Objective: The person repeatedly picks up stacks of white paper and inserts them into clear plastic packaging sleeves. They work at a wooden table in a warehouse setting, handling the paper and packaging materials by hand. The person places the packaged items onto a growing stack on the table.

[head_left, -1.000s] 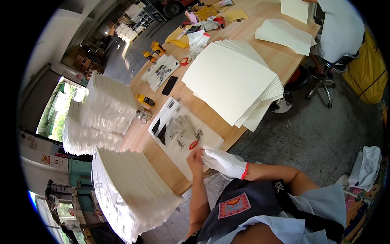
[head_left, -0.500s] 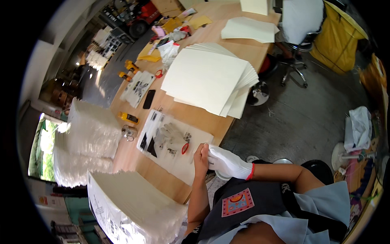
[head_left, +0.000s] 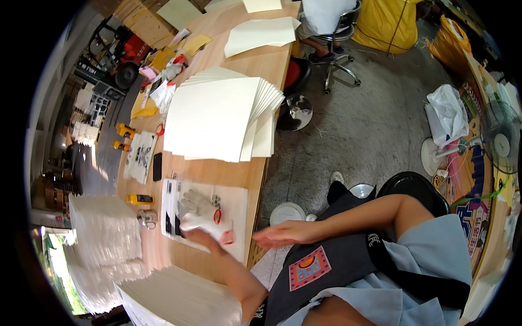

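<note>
My left hand (head_left: 200, 236), blurred by motion, is over the white board (head_left: 239, 204) on the table. It grips a white knit glove (head_left: 202, 221) with a red-edged cuff. My right hand (head_left: 285, 234) is bare and empty, its fingers stretched toward the table edge, partly blurred. Beside the held glove another pale glove (head_left: 191, 202) lies on the board. A small red loop (head_left: 217, 216) and some small metal pieces lie next to it.
A fanned stack of cream sheets (head_left: 212, 117) covers the table's middle. Wrapped sheet stacks (head_left: 103, 225) stand at left. A phone (head_left: 157, 167), a yellow bottle (head_left: 140, 199) and a glass jar (head_left: 147, 218) line the table's left side. A black stool (head_left: 413, 187) stands at right.
The glove has come off my right hand and is now in my left hand. My left hand moved left over the board; my hands parted. The view turned rightward.
</note>
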Demonstrator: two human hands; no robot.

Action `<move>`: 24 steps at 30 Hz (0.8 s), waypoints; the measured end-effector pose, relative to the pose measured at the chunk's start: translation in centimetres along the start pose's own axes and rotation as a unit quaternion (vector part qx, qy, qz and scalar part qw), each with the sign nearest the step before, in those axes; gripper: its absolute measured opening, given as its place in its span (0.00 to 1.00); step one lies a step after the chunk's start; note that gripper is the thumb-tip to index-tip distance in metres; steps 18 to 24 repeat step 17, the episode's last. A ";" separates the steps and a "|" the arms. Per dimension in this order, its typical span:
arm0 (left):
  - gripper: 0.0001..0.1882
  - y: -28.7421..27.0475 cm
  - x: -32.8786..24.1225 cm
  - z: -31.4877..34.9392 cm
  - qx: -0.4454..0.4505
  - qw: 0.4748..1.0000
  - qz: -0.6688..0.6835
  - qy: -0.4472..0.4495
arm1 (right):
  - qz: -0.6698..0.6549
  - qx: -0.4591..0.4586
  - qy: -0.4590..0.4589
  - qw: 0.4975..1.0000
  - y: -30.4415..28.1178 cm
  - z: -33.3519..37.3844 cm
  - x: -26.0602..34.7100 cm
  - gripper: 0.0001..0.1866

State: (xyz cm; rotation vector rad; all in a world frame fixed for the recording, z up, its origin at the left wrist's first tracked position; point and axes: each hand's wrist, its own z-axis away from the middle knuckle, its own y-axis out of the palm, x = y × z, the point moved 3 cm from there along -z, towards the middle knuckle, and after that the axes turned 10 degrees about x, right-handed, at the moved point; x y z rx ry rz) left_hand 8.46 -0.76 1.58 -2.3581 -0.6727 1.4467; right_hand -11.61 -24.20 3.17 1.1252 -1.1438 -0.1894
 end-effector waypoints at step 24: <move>0.15 23.2 -35.6 2.5 0.291 0.869 0.221 0.335 | 0.862 -0.146 -0.362 0.323 3.5 41.2 42.0 0.51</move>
